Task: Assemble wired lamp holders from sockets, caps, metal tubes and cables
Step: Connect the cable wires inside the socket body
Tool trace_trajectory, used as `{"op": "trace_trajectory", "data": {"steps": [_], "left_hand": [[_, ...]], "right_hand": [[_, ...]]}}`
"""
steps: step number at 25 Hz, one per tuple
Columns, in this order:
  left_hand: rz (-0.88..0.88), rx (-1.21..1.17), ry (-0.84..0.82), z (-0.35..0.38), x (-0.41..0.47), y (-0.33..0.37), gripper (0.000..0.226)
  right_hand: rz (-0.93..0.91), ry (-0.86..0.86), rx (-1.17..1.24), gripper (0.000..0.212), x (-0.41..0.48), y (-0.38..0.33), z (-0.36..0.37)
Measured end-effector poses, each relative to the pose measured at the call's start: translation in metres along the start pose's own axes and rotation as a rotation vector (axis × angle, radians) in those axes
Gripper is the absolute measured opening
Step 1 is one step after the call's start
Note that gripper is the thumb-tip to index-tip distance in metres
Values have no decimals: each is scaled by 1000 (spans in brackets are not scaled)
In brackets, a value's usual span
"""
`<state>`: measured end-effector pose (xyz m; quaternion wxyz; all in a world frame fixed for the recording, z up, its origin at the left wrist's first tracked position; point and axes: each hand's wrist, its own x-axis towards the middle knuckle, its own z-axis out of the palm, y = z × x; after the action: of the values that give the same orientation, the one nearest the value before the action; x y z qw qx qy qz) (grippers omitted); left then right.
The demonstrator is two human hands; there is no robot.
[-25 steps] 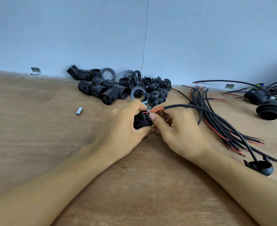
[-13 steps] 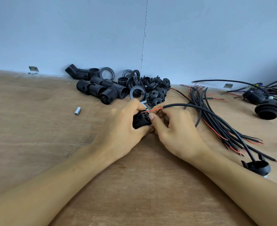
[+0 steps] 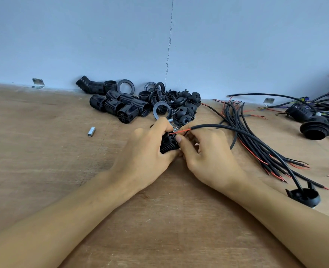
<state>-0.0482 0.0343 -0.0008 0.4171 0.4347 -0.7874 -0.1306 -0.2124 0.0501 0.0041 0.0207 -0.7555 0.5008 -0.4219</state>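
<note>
Socket (image 3: 168, 144) is sitting gripped in the left hand (image 3: 146, 151) just above the surface (image 3: 43, 161), steadied so the right hand (image 3: 206, 153) pinching the red wire (image 3: 180, 130) is feeding it in.

Wooden table (image 3: 43, 161) meets blue wall (image 3: 82, 35) — two metal brackets (image 3: 38, 82).

Socket pile (image 3: 125, 105) blocks far side; cable bundle (image 3: 260, 144) right; left tabletop (image 3: 34, 151) seemingly free.

wooden table (image 3: 43, 171), black sockets (image 3: 119, 105), cable bundle (image 3: 256, 140), metal tube (image 3: 91, 131)
</note>
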Motion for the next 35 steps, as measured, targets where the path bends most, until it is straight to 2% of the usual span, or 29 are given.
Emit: {"op": "trace_trajectory", "data": {"steps": [4, 8, 11, 13, 16, 17, 20, 25, 31, 35], "left_hand": [[-25, -24, 21, 1, 0, -4, 32], [-48, -24, 25, 0, -1, -6, 33], [-49, -26, 37, -1, -1, -7, 31], [-56, -19, 26, -1, -2, -7, 32], [-60, 4, 27, -1, -3, -6, 36], [-54, 11, 29, -1, -3, -6, 36], [-46, 22, 25, 0, -3, -6, 37], [-35, 2, 24, 0, -2, -6, 36], [-28, -18, 32, 0, -3, -5, 36], [-36, -16, 38, 0, -3, -6, 35]], "right_hand": [[57, -25, 94, 9, 1, -1, 0], [184, -85, 228, 12, 4, -5, -4], [214, -121, 257, 13, 4, -6, -5], [212, -120, 272, 24, 4, -7, -6], [250, -105, 305, 56, 4, -6, -5], [279, -100, 337, 60, 4, -5, -4], [342, -86, 378, 54, 7, 0, -3], [324, -101, 360, 36, 7, 2, -5], [386, -113, 356, 39, 7, 3, -4], [393, -114, 452, 26, 7, -1, -7]]}}
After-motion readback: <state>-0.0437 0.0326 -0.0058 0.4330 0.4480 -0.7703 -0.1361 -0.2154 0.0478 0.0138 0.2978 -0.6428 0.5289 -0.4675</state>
